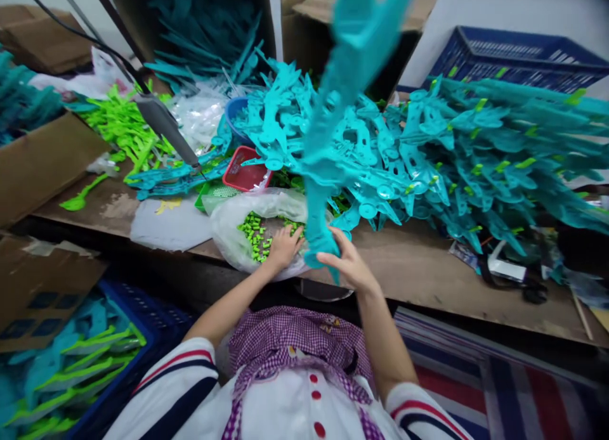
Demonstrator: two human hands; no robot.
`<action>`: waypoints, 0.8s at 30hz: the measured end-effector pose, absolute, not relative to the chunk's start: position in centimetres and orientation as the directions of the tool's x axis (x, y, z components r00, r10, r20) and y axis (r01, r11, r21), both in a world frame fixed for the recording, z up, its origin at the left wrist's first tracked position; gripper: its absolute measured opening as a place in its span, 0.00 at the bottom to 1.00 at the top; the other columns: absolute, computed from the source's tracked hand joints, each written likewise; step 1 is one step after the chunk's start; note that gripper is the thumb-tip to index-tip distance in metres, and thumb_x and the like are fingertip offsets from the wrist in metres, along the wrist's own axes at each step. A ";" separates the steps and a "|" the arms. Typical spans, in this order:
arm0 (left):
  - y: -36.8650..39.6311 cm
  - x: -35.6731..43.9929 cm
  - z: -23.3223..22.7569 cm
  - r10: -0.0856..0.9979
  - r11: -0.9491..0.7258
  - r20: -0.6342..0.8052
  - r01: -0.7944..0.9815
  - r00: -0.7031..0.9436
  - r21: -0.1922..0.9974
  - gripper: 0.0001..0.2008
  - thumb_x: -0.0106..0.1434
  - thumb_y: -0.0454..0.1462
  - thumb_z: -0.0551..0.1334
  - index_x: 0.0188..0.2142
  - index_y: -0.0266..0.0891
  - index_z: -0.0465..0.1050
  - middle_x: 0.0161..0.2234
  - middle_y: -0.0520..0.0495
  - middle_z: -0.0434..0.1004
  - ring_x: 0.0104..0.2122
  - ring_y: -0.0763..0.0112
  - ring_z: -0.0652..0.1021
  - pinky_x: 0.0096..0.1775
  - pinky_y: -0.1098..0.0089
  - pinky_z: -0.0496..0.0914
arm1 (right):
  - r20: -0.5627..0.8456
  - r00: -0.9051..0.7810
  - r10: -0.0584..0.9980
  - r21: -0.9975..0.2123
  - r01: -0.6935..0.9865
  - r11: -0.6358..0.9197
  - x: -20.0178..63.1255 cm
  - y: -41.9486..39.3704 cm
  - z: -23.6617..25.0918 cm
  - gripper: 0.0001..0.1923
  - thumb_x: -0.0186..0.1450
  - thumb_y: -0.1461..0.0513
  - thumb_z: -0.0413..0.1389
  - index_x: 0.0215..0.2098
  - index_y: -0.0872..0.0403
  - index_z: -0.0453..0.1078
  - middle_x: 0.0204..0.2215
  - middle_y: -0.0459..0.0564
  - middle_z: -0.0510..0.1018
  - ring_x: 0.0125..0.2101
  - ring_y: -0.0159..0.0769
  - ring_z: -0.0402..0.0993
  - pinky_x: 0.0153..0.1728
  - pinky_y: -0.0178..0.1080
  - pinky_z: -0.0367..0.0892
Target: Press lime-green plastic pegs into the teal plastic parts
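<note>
My right hand [346, 262] grips the lower end of a long turquoise plastic part [333, 116] that stands upright and reaches toward the camera, blurred at its top. My left hand [284, 246] reaches into a clear plastic bag [238, 218] on the bench edge, its fingers on small lime green pieces [254, 234] inside the bag. Whether it has picked one up is hidden.
A big heap of turquoise parts [428, 155], some with green clips, covers the bench [419, 262]. A red tray [245, 168], a hanging grey tool [164, 123], green parts [124, 126], cardboard boxes [42, 161] and a blue crate [514, 59] surround it. Another blue crate [143, 326] of finished parts sits low left.
</note>
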State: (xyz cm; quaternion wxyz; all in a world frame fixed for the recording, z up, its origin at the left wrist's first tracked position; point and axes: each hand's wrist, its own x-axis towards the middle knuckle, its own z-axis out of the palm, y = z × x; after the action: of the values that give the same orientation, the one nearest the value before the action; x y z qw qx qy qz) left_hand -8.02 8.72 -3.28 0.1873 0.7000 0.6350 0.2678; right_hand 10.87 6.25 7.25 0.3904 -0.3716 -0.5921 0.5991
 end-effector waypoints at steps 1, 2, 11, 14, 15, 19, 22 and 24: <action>9.0 -8.2 -3.1 0.991 -0.120 0.112 0.814 0.068 0.569 0.19 0.68 0.42 0.58 0.55 0.40 0.72 0.51 0.35 0.71 0.49 0.52 0.74 0.50 0.58 0.66 | 0.011 -0.359 0.933 -0.995 0.089 0.046 14.0 5.4 6.3 0.30 0.58 0.51 0.64 0.56 0.46 0.65 0.52 0.50 0.75 0.51 0.43 0.72 0.53 0.45 0.69; 9.3 -8.4 -2.9 0.993 -0.116 0.082 0.841 0.085 0.528 0.19 0.69 0.43 0.56 0.56 0.41 0.72 0.52 0.34 0.70 0.48 0.52 0.75 0.48 0.59 0.67 | 0.017 -0.293 0.956 -0.975 0.206 0.080 17.2 4.6 5.4 0.28 0.59 0.51 0.63 0.56 0.46 0.65 0.51 0.51 0.75 0.50 0.43 0.72 0.53 0.46 0.68; 11.9 -10.6 -1.1 0.982 -0.121 0.187 0.735 -0.007 0.667 0.14 0.67 0.43 0.58 0.42 0.38 0.79 0.42 0.40 0.79 0.43 0.61 0.77 0.48 0.67 0.67 | 0.214 0.100 0.972 -0.295 0.955 -0.033 39.9 -5.0 1.2 0.20 0.66 0.49 0.48 0.51 0.44 0.71 0.33 0.54 0.71 0.35 0.51 0.72 0.35 0.51 0.69; 11.7 -10.7 -0.4 0.978 -0.030 0.130 0.508 -0.162 0.861 0.14 0.63 0.45 0.62 0.36 0.36 0.79 0.35 0.44 0.79 0.36 0.66 0.76 0.40 0.70 0.69 | 0.216 0.113 0.970 -0.073 0.992 -0.100 42.8 -6.5 -0.1 0.21 0.66 0.51 0.44 0.49 0.40 0.74 0.30 0.56 0.69 0.31 0.52 0.71 0.31 0.53 0.65; 11.4 -10.7 0.0 0.977 0.026 0.058 0.382 -0.207 0.924 0.15 0.62 0.47 0.63 0.36 0.36 0.79 0.32 0.47 0.78 0.30 0.70 0.74 0.34 0.72 0.68 | 0.202 0.113 0.973 -0.029 0.994 -0.109 43.3 -6.4 -0.6 0.22 0.66 0.52 0.43 0.49 0.38 0.75 0.31 0.58 0.70 0.32 0.52 0.71 0.32 0.53 0.64; 8.2 -9.6 1.7 0.942 0.267 -0.300 -0.209 -0.148 0.941 0.23 0.55 0.51 0.68 0.40 0.34 0.78 0.27 0.53 0.70 0.16 0.85 0.57 0.18 0.78 0.49 | 0.120 0.096 0.988 0.029 0.995 -0.100 43.7 -3.8 -1.8 0.24 0.67 0.57 0.42 0.54 0.40 0.73 0.43 0.63 0.73 0.40 0.54 0.71 0.40 0.56 0.61; 3.6 -8.1 2.3 0.879 0.454 -0.473 -0.396 0.057 0.798 0.28 0.49 0.51 0.73 0.43 0.35 0.78 0.28 0.53 0.69 0.15 0.89 0.56 0.17 0.81 0.45 | 0.127 0.118 0.985 0.005 0.993 -0.119 42.1 -1.5 -1.3 0.26 0.65 0.59 0.46 0.60 0.44 0.69 0.56 0.63 0.69 0.51 0.59 0.66 0.47 0.61 0.58; 0.6 -6.6 2.2 0.809 0.581 -0.553 -0.415 0.200 0.700 0.28 0.50 0.50 0.74 0.45 0.36 0.78 0.28 0.53 0.69 0.15 0.90 0.56 0.17 0.82 0.45 | 0.209 0.155 0.966 -0.084 0.987 -0.140 39.1 -0.7 -0.1 0.27 0.65 0.57 0.49 0.62 0.48 0.66 0.59 0.64 0.65 0.57 0.62 0.61 0.51 0.65 0.55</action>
State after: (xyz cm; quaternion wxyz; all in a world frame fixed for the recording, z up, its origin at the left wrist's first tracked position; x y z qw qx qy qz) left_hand -6.61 0.65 2.19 0.7470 0.2042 0.4823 0.4095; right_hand 39.15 -0.66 -0.14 0.1006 -0.7533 -0.6479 -0.0520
